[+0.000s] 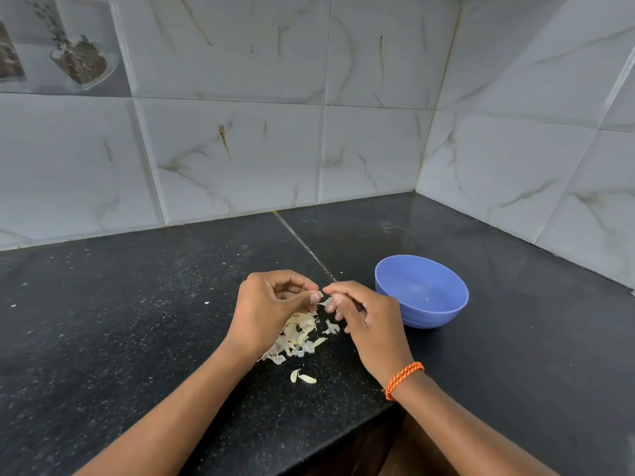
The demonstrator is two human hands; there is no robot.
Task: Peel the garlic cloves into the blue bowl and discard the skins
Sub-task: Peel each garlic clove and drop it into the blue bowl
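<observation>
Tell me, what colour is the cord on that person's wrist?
Orange, a braided wrist cord on the right wrist, seen in the head view.

A black speckled counter [137,321] bears a blue bowl [422,291] and a heap of garlic skins [296,336].

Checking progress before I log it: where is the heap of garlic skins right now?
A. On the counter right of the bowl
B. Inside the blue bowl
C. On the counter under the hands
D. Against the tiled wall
C: the skins lie on the dark counter beneath the hands, left of the bowl.
</observation>
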